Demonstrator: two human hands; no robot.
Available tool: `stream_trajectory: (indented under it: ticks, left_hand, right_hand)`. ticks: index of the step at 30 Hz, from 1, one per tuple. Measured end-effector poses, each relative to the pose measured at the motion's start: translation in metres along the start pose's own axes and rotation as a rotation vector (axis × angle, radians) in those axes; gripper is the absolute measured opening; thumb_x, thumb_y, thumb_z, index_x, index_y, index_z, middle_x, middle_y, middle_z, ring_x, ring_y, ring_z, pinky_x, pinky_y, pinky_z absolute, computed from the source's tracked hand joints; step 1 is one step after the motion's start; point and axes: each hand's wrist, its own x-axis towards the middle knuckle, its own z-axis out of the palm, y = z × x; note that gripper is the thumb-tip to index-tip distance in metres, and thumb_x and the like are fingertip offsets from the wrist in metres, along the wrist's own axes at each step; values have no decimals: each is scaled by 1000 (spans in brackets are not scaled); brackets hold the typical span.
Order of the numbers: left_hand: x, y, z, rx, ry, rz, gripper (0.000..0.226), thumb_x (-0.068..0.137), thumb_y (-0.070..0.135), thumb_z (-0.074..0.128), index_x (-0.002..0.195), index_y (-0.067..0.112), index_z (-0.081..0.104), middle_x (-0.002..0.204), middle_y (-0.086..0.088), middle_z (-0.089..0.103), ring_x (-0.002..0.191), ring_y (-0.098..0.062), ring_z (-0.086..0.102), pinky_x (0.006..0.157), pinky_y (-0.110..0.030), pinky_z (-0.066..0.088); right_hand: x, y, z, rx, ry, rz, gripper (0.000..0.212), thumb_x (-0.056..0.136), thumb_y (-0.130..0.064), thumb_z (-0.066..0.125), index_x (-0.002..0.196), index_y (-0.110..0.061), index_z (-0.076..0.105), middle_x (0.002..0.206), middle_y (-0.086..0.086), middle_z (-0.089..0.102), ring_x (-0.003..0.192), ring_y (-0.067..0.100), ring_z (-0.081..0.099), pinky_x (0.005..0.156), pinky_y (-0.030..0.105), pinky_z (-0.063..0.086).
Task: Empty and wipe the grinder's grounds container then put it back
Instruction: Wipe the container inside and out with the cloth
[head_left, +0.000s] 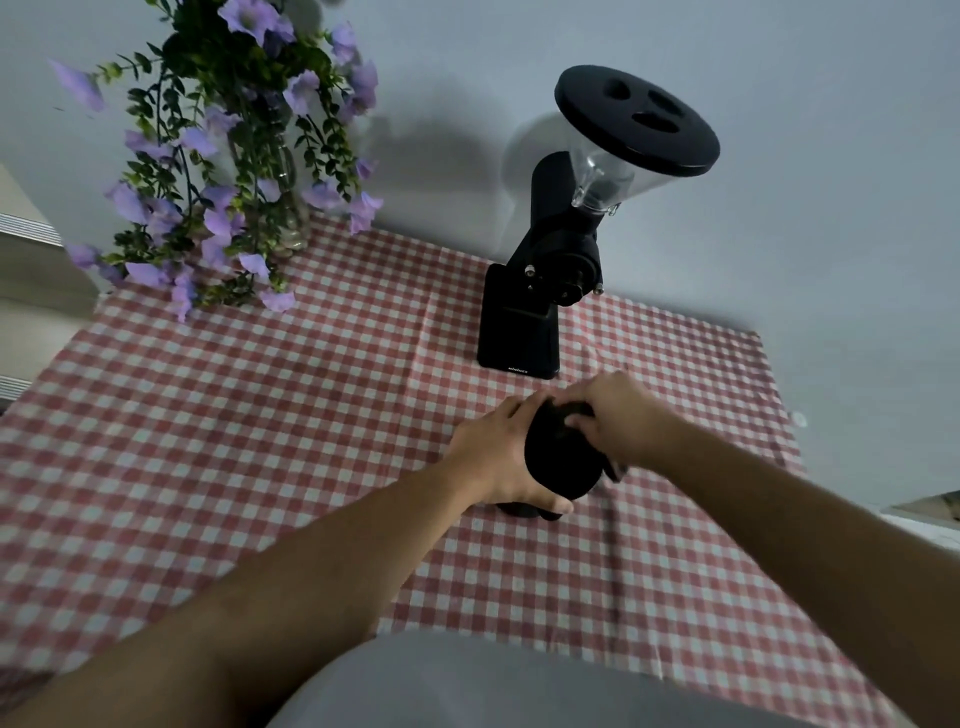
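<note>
A black coffee grinder (524, 322) with a clear hopper and black lid stands at the back of the table against the wall. In front of it, the black grounds container (563, 465) rests on the checked tablecloth. My left hand (501, 457) wraps around its left side and base. My right hand (618, 415) lies over its top, fingers curled at the rim; whether they hold a cloth or a lid is hidden. A small dark edge shows under my right wrist.
A glass vase of purple flowers (234, 156) stands at the back left of the table. The red-and-white checked cloth (260, 441) covers the tabletop. The wall runs close behind the grinder. A pale shelf edge (930, 514) shows at the far right.
</note>
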Motion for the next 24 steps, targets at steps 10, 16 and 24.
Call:
stream_trajectory:
  ticks: [10, 16, 24]
  left_hand:
    - [0, 4, -2, -25, -4, 12, 119, 51, 71, 79, 145, 40, 12, 146, 10, 39, 127, -16, 46, 91, -45, 49]
    - [-1, 2, 1, -26, 15, 1, 119, 51, 73, 77, 146, 38, 15, 143, 5, 44, 125, -19, 50, 92, -47, 49]
    - [-1, 0, 4, -47, 69, -9, 122, 41, 82, 71, 143, 40, 20, 133, 8, 52, 115, -15, 55, 86, -45, 53]
  right_hand:
    - [-15, 17, -3, -184, -191, -206, 31, 91, -11, 51, 115, -26, 64, 110, -2, 58, 94, 14, 53, 78, 22, 45]
    - [-21, 16, 22, -161, -94, -91, 35, 94, -17, 49, 127, -27, 54, 122, -3, 60, 97, 14, 55, 82, 25, 44]
    - [-66, 21, 39, 264, -6, -33, 35, 93, -16, 54, 126, -29, 58, 124, -6, 61, 104, 5, 59, 85, 12, 44]
